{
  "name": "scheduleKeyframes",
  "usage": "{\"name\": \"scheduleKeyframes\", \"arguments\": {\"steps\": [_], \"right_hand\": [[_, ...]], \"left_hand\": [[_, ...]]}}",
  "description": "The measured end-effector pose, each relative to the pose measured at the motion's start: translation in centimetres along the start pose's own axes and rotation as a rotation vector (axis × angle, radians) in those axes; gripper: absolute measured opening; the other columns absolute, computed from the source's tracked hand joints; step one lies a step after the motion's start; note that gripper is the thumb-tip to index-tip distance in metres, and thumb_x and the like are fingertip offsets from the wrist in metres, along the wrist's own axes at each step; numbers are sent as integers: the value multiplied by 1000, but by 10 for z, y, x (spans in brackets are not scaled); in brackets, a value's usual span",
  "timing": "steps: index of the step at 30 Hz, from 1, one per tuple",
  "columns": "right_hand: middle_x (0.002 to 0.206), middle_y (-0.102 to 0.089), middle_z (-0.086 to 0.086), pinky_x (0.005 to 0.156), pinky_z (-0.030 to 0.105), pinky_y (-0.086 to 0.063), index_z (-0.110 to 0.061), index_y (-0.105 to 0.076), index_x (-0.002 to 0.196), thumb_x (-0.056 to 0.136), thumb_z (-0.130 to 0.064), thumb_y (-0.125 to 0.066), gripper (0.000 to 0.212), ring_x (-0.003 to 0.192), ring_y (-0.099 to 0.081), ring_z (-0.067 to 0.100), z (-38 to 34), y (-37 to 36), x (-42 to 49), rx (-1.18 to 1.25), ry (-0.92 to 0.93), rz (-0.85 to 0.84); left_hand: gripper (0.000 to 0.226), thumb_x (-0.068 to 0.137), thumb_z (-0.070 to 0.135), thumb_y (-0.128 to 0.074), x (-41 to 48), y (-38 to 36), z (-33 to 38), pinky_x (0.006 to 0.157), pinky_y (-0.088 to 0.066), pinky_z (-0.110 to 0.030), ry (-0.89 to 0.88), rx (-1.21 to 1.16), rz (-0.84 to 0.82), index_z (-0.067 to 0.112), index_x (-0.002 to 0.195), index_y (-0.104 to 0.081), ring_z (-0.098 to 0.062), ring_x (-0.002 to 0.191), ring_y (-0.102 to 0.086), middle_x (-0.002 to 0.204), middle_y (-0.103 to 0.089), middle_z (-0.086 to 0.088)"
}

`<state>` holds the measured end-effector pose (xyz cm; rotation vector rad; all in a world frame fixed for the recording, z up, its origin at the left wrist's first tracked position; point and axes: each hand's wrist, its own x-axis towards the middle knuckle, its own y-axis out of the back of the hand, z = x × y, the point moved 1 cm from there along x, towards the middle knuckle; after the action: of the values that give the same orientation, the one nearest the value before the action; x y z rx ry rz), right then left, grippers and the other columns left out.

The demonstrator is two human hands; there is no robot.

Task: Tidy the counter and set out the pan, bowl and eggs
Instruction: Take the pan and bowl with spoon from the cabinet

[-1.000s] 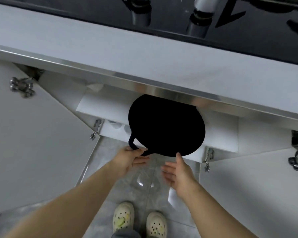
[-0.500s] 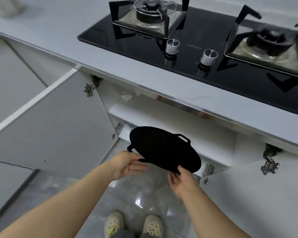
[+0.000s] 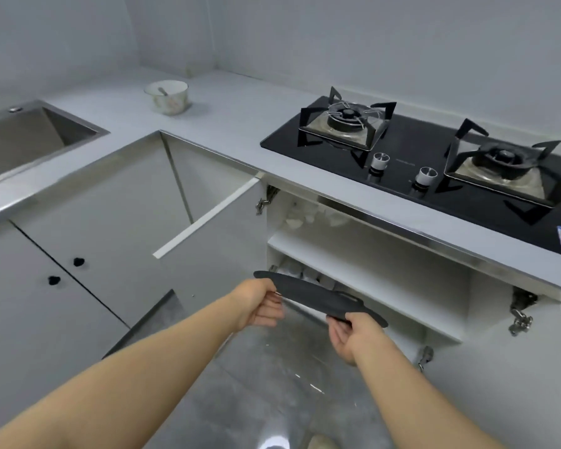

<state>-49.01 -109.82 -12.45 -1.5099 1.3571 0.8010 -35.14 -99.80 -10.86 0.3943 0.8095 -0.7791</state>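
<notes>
Holding the pan [image 3: 318, 296] edge-on before the open cabinet [image 3: 486, 296].
Inside, white things [image 3: 300, 217] blur beyond naming. Left hand [image 3: 259, 307] clenches the pan's left rim, right hand [image 3: 350, 337] its near edge; the bowl [image 3: 167, 98] stands on the table [image 3: 234, 124].

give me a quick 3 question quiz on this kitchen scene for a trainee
1. True or false: the left hand and right hand both hold the pan.
2. Where is the bowl? A) in the sink B) on the counter C) on the floor
3. Fill in: the cupboard under the hob is ____.

Key: 1 true; 2 B; 3 open
</notes>
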Motion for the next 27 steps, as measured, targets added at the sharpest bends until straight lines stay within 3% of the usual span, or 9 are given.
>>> {"name": "scheduleKeyframes", "arguments": {"steps": [3,5,7,11,15,18,21,24,27], "right_hand": [[128,-58,14,87,31,-49,2,-51,124,96,-6,-46,30,115,-60,26,25,-14,-44,25,40,-49],[127,-59,15,81,30,-48,3,-55,103,95,-5,-46,14,114,-61,25,34,-23,-71,0,63,-82],[128,-59,15,84,30,-46,1,-51,85,96,-6,-45,14,117,-59,25,42,-32,-96,-4,94,-124],[133,-55,14,86,30,-44,-2,-50,96,97,-7,-44,8,122,-55,24,52,-56,-137,-26,168,-245],[131,-57,12,72,22,-45,-5,-49,83,97,-8,-44,15,122,-56,22,51,-89,-168,-67,237,-323],[120,-63,10,65,22,-45,-6,-51,86,97,-6,-44,12,120,-57,23,46,-113,-177,-78,287,-358],[93,-63,9,61,22,-43,-5,-53,90,97,-6,-44,11,121,-55,25,39,-136,-173,-87,312,-394],[124,-60,12,56,22,-47,-8,-48,79,97,-7,-44,19,124,-53,25,22,-166,-158,-115,329,-406],[133,-55,14,59,22,-45,-9,-48,79,98,-7,-43,20,124,-53,25,-4,-207,-136,-193,333,-435]], "left_hand": [[27,95,18,-39,-37,31,3,62,-53,-30,-85,-16,12,6,75,-52,-16,59,-64,77,-60,-10],[26,95,17,-39,-61,48,8,66,-53,-31,-148,-29,22,6,75,-52,-15,57,-65,77,-62,-11],[27,94,16,-39,-83,66,15,64,-54,-31,-205,-47,16,6,73,-51,-17,61,-65,77,-62,-12],[23,94,14,-37,-117,101,35,60,-55,-29,-309,-106,2,6,77,-51,-16,61,-68,80,-63,-9],[24,95,12,-34,-136,129,60,66,-56,-31,-417,-172,-3,5,79,-51,-20,70,-68,82,-65,-12],[24,94,10,-34,-138,142,75,66,-56,-31,-468,-233,19,4,81,-54,-20,71,-68,82,-65,-11],[21,94,7,-38,-128,152,88,73,-55,-32,-494,-314,0,5,86,-56,-22,76,-68,86,-66,-12],[20,98,6,-38,-111,162,108,72,-57,-35,-477,-395,-48,4,89,-57,-23,80,-68,89,-67,-12],[21,99,5,-39,-86,172,138,81,-55,-40,-448,-529,-86,2,88,-55,-30,95,-64,92,-65,-16]]}}
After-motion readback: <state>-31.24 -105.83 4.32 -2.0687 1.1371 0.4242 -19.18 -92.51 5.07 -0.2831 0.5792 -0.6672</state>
